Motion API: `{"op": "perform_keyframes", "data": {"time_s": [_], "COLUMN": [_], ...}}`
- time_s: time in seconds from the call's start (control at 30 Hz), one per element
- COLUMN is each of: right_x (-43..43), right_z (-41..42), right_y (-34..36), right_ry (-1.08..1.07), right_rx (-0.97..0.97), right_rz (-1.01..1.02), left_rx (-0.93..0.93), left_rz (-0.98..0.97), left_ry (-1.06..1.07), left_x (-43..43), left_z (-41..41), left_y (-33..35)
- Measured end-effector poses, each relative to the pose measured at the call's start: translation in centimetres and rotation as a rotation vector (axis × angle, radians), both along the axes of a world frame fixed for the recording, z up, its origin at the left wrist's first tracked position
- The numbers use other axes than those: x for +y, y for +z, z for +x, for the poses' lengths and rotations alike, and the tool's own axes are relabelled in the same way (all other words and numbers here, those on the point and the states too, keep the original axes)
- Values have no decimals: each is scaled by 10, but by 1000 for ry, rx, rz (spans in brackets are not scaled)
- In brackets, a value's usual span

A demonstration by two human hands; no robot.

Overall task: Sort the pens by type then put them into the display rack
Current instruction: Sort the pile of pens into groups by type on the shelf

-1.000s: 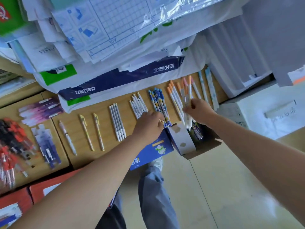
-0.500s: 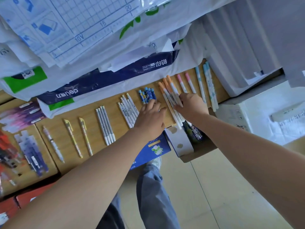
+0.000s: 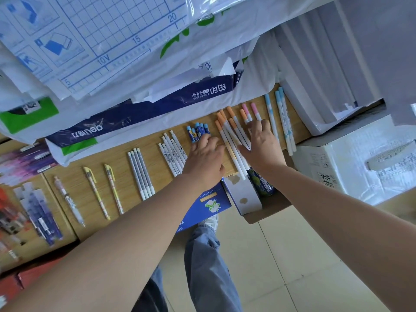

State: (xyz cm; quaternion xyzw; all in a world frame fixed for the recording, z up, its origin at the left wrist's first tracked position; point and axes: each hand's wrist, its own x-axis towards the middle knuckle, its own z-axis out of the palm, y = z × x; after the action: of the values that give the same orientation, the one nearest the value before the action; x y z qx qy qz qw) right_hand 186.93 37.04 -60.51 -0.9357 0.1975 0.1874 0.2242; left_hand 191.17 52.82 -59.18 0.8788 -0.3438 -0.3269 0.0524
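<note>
Pens lie in groups on a wooden shelf (image 3: 126, 174). My left hand (image 3: 203, 161) rests flat on the lower ends of the dark blue patterned pens (image 3: 198, 131). My right hand (image 3: 261, 143) lies spread over the pink-capped pens (image 3: 249, 111), its thumb against the orange-capped white pens (image 3: 231, 138). Light-blue-capped pens (image 3: 282, 118) lie to the right of that hand. Left of my left hand are white printed pens (image 3: 171, 152), grey-white pens (image 3: 140, 172), two yellow pens (image 3: 104, 190) and a single clear pen (image 3: 68, 199). Neither hand grips a pen.
Stacked paper packs in plastic (image 3: 126, 52) overhang the shelf's back. A blue box (image 3: 207, 206) and an open white box flap (image 3: 245, 194) stick out below the shelf edge. White cartons (image 3: 351, 165) stand right. Purple and red pen packs (image 3: 38, 212) lie left. Tiled floor below.
My right hand has moved right from the orange-capped pens onto the pink-capped ones and flattened. My left hand slid up over the dark blue pens. The camera tilted slightly.
</note>
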Motion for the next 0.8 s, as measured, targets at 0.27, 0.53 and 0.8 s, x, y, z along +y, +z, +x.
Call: {"op": "perform_keyframes", "data": {"time_s": [0.27, 0.53, 0.8], "right_x": [5, 5, 5], "right_z": [2, 3, 4], "right_y": [1, -1, 1], "right_ry": [-30, -34, -22], "right_rx": [62, 63, 77], "right_rz": [15, -11, -43], "left_rx": [13, -19, -27], "left_rz": [-15, -22, -28], "left_ry": [-4, -16, -12], "left_x": [2, 6, 8], "left_z": [1, 1, 4], "left_y": [-1, -3, 1]}}
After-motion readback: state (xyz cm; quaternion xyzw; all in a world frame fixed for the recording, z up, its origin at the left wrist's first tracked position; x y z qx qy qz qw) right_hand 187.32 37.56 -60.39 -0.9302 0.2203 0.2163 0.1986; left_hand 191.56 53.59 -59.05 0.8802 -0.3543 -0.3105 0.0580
